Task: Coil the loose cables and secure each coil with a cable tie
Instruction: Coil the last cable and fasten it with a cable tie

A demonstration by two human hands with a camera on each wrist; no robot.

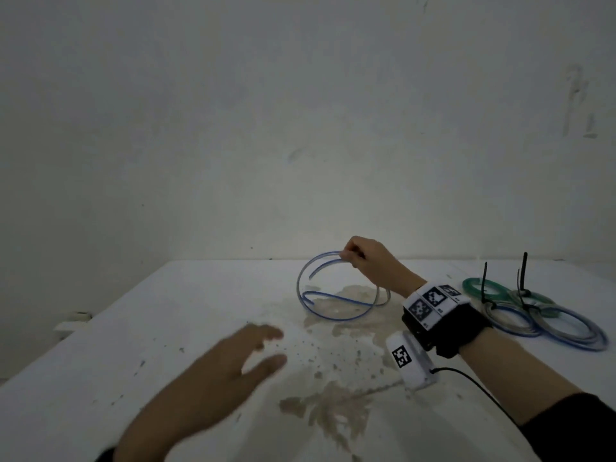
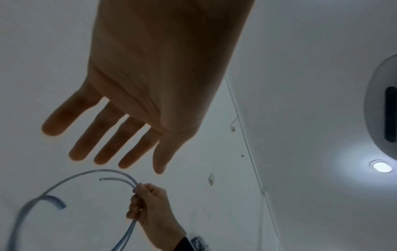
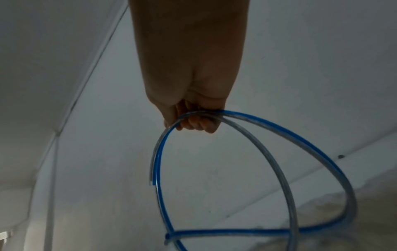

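Note:
A blue and clear cable (image 1: 333, 295) forms a loose upright loop over the white table (image 1: 166, 328). My right hand (image 1: 360, 255) pinches the top of that loop, and its lower turns rest on the tabletop. In the right wrist view the curled fingers (image 3: 193, 122) wrap the cable (image 3: 257, 139), whose two ends hang free. My left hand (image 1: 253, 351) hovers over the table nearer to me, fingers spread, holding nothing. The left wrist view shows the left hand (image 2: 116, 144) open above the right hand (image 2: 150, 203) and the cable (image 2: 64, 180).
Several tied coils (image 1: 540, 315), green and blue-grey, lie at the table's right side with black cable ties (image 1: 524, 271) sticking up. A brown stain (image 1: 340, 395) spreads over the table's middle. A white wall stands behind the table's far edge.

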